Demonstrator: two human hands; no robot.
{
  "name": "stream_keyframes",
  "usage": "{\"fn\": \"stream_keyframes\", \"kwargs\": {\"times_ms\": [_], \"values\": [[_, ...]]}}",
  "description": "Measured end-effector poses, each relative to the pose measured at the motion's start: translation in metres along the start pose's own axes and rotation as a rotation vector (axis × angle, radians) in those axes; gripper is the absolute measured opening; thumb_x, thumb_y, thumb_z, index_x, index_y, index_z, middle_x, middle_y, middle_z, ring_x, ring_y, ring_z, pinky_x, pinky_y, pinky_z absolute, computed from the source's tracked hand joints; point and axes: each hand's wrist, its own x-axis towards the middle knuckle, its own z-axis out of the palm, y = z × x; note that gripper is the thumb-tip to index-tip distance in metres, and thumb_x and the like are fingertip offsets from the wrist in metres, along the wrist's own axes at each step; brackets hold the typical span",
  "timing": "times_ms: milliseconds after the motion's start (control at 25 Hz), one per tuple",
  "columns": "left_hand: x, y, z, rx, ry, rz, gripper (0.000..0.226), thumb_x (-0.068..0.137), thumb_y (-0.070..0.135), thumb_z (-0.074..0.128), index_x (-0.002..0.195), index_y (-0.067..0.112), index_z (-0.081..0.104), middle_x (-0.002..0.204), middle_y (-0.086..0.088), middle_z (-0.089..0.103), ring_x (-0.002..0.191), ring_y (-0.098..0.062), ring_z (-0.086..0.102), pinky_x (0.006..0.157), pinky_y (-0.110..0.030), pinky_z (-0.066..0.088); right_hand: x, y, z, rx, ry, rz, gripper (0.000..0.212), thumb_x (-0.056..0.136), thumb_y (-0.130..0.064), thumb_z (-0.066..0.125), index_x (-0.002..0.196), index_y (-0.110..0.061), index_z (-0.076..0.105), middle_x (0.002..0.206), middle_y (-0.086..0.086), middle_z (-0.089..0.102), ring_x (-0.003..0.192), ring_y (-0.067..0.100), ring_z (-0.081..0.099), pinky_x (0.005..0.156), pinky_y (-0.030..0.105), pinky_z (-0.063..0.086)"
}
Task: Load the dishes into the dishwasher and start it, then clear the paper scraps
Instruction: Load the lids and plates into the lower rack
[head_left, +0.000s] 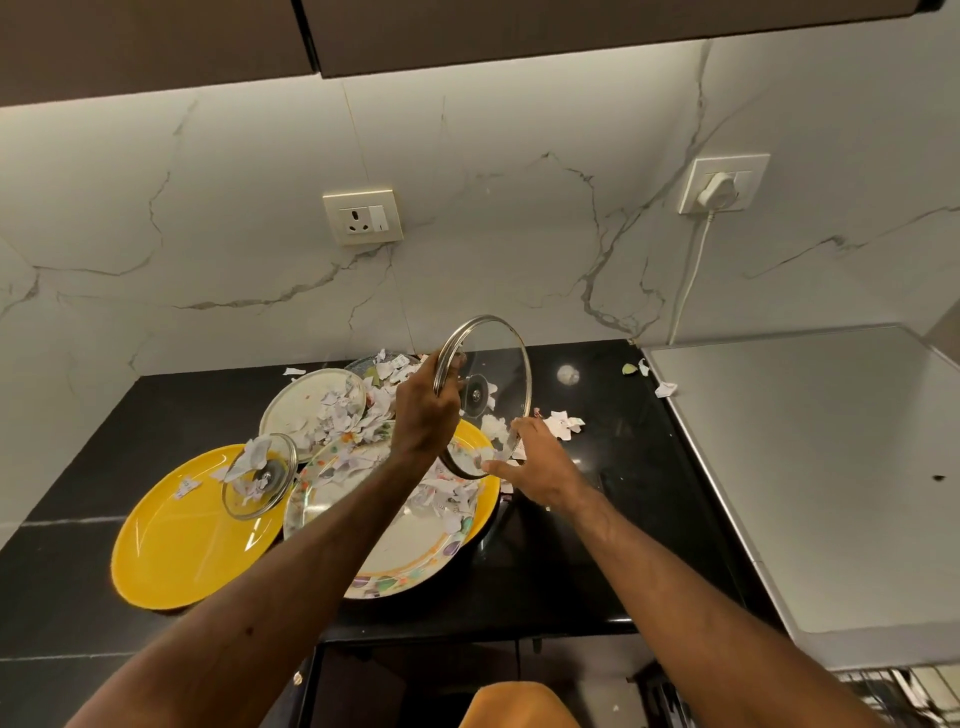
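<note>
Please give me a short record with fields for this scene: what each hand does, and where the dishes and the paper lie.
left hand: grips upper rim of large glass lid, held tilted
right hand: at the lid's lower rim; grip unclear
small glass lid: on yellow plate
floral plate: under the left forearm
paper scraps: on both plates and the black counter
</note>
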Motion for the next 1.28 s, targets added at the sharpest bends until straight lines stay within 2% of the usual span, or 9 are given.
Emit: {"fn": "stream_keyframes", "kwargs": {"times_ms": [200, 320, 520, 680, 800, 880, 1040, 1160, 1280], "values": [[-0.004, -0.001, 0.001, 0.004, -0.005, -0.042, 0.027, 0.108, 0.026, 0.051, 0.123, 0.013, 0.068, 0.106, -0.007, 0.075, 0.084, -0.011, 0.067, 0.070, -0.020, 0.056, 0.000, 0.005, 0.001, 0.044, 0.089, 0.038, 0.030, 0.087, -0.034, 0.084, 0.103, -0.024, 0.061, 0.108, -0.005, 0.061, 0.097, 0.013, 0.060, 0.088, 0.042, 0.059], [-0.004, 0.000, -0.002, -0.066, -0.046, -0.093, 0.027, 0.107, 0.027, 0.052, 0.126, 0.015, 0.067, 0.115, -0.003, 0.074, 0.088, -0.015, 0.072, 0.068, -0.038, 0.065, -0.002, 0.011, -0.003, 0.036, 0.105, -0.020, 0.009, 0.095, -0.021, 0.074, 0.095, -0.025, 0.066, 0.097, -0.008, 0.066, 0.090, 0.011, 0.064, 0.084, 0.044, 0.061], [-0.010, 0.000, -0.004, -0.027, 0.020, -0.117, 0.023, 0.108, 0.027, 0.051, 0.121, 0.017, 0.068, 0.105, -0.005, 0.075, 0.084, -0.022, 0.073, 0.069, -0.038, 0.063, -0.005, 0.017, -0.011, 0.097, 0.234, -0.002, 0.016, 0.100, -0.012, 0.062, 0.101, -0.028, 0.064, 0.107, -0.003, 0.068, 0.097, 0.014, 0.066, 0.078, 0.030, 0.057], [-0.010, -0.004, -0.014, -0.041, 0.066, -0.184, 0.017, 0.107, 0.027, 0.050, 0.114, 0.021, 0.065, 0.095, -0.002, 0.070, 0.080, -0.019, 0.069, 0.071, -0.044, 0.062, -0.009, 0.032, -0.012, 0.001, 0.088, 0.174, 0.062, 0.092, -0.033, 0.078, 0.147, -0.024, 0.052, 0.159, 0.002, 0.042, 0.144, 0.023, 0.045, 0.115, 0.049, 0.040], [-0.013, -0.007, -0.015, -0.164, 0.079, -0.302, 0.013, 0.104, 0.041, 0.051, 0.102, 0.045, 0.063, 0.108, 0.007, 0.073, 0.094, -0.020, 0.075, 0.076, -0.055, 0.063, -0.021, 0.032, -0.012, 0.552, -0.005, 0.294, 0.069, 0.088, -0.051, 0.078, 0.145, -0.025, 0.050, 0.138, 0.006, 0.065, 0.115, 0.021, 0.070, 0.102, 0.046, 0.056], [-0.017, -0.009, -0.007, -0.203, 0.076, -0.339, 0.016, 0.101, 0.046, 0.052, 0.097, 0.056, 0.065, 0.109, 0.010, 0.074, 0.098, -0.021, 0.075, 0.077, -0.058, 0.062, -0.030, 0.034, -0.012, 0.779, -0.100, 0.296, 0.059, 0.086, -0.043, 0.083, 0.133, -0.025, 0.052, 0.117, 0.008, 0.075, 0.098, 0.026, 0.077, 0.089, 0.044, 0.063], [-0.034, 0.023, 0.012, -0.327, -0.001, -0.387, 0.011, 0.106, 0.035, 0.053, 0.104, 0.041, 0.063, 0.112, 0.002, 0.073, 0.095, -0.021, 0.076, 0.063, -0.051, 0.064, -0.044, 0.042, -0.016, 0.703, 0.047, 0.378, 0.024, 0.101, -0.023, 0.066, 0.116, -0.004, 0.067, 0.092, 0.010, 0.080, 0.082, 0.027, 0.079, 0.079, 0.043, 0.063], [-0.044, 0.040, 0.030, -0.348, -0.021, -0.398, 0.013, 0.105, 0.031, 0.055, 0.098, 0.039, 0.062, 0.101, 0.007, 0.070, 0.090, -0.020, 0.076, 0.064, -0.047, 0.065, -0.055, 0.066, -0.039, 0.655, 0.216, 0.507, 0.051, 0.110, -0.047, 0.041, 0.099, -0.008, 0.072, 0.080, 0.011, 0.079, 0.068, 0.026, 0.078, 0.066, 0.039, 0.063], [-0.052, 0.057, 0.051, -0.321, -0.012, -0.412, 0.012, 0.106, 0.033, 0.052, 0.105, 0.031, 0.064, 0.107, 0.001, 0.072, 0.092, -0.021, 0.076, 0.065, -0.045, 0.065, -0.075, 0.105, -0.070, 0.675, 0.110, 0.550, 0.054, 0.106, -0.056, 0.045, 0.110, -0.008, 0.071, 0.095, 0.011, 0.078, 0.073, 0.026, 0.078, 0.068, 0.037, 0.062]]}}
